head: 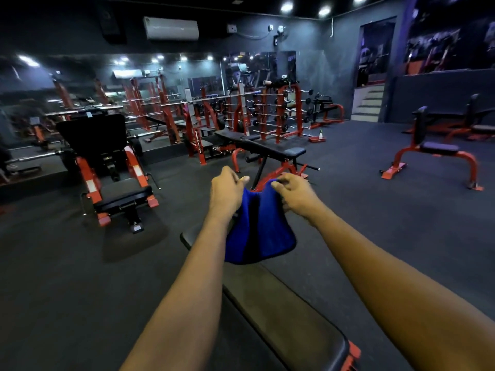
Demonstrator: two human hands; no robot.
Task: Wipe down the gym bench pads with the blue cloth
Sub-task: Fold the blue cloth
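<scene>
hands: two, raised side by side, close together but not touching each other.
left hand (226,194): fingers curl round the upper left edge of the blue cloth (263,231); the thumb sticks out toward the other hand.
right hand (297,196): fingers and thumb pinch the cloth's upper right edge.
blue cloth: one, hanging between the two hands, folded along a dark vertical crease. its rounded lower edge hangs over the far end of the near bench pad (284,306); cannot tell whether it touches.
near bench pad: one long, flat black pad running from bottom right toward the hands, with red frame at its near end.
adjustable bench (263,147): one, just beyond the hands; two black pads, one long and one short, on a red frame.
right bench (435,149): one, red-legged, with a seat pad and an upright pad, well apart from the hands.
leg press machine (99,145): one, on the left, black plate and seat, red rails.
barbell rack (284,111): one, red; its bars are too small to count.
spray bottle (320,134): one, upright near the rack's foot.
air conditioner (171,28): one white unit high on the back wall.
floor (67,277): dark matting.
</scene>
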